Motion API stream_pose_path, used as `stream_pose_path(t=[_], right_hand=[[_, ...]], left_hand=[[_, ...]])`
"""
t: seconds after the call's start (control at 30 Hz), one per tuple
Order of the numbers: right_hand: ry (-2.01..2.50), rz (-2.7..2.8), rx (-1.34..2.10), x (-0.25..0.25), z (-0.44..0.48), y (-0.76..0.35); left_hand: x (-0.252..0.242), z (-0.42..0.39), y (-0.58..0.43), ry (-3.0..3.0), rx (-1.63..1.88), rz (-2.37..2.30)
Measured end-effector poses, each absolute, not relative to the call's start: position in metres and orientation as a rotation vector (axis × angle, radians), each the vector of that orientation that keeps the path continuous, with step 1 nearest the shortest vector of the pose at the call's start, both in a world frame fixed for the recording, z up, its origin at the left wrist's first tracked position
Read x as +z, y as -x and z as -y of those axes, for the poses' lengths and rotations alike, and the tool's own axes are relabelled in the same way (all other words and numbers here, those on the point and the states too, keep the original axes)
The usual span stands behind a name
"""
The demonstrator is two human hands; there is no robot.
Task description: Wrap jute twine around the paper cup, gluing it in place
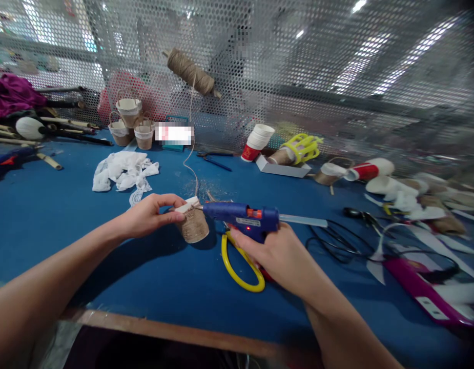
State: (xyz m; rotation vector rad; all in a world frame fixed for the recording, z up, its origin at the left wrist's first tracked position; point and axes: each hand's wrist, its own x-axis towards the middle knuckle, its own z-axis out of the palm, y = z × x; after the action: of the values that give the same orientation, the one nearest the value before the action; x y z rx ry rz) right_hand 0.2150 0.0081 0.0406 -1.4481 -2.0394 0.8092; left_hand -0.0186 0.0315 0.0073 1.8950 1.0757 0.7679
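1. Grey perforated metal panel (pixel 144 31) fills the top of the frame; blue flat tabletop (pixel 48 205) below it.
2. Blue plastic glue gun (pixel 226 211), centre frame. My right hand (pixel 279 253) is wrapped round its handle; can't tell about the trigger finger, hidden. Long axis near level, nozzle pointing left, translucent glue stick (pixel 304 220) out the back.
3. Yellow-looped tool (pixel 239 281), probably scissors, lies just below the gun, partly hidden by my right hand.
4. Brown twine spool (pixel 190 72), upper centre; its strand runs down to behind the cup's rim, end hidden.
5. Small twine-wrapped cup, brown with white rim (pixel 195 229), left of centre. My left hand (pixel 150 215) pinches the rim, so it's the nearer one; right is well apart. Axis slightly tilted, mouth up and left. Key relation: nozzle tip at the rim's right side, crossing the cup's axis. Contact or tiny gap, can't tell.
6. Text: white gun label (pixel 248 222), print too small. Red paper cup (pixel 249 152), upper right of centre, pale markings, unreadable.
7. Red light (pixel 248 228) on gun: lit.
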Motion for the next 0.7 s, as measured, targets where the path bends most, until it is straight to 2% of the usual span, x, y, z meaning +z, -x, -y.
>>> stream_pose_path(t=[0.4,0.53,0.7], right_hand=[[1.435,2.072,0.733,0.038,-0.021,-0.218],[1.548,1.988,0.941,0.037,-0.023,-0.219],[1.416,1.78,1.215,0.033,-0.037,-0.227]], left_hand=[[0.007,-0.031,0.019,-1.884,0.807,-1.006],[0.006,-0.031,0.019,-1.911,0.803,-1.008],[0.002,-0.034,0.02,-1.958,0.831,-1.02]])
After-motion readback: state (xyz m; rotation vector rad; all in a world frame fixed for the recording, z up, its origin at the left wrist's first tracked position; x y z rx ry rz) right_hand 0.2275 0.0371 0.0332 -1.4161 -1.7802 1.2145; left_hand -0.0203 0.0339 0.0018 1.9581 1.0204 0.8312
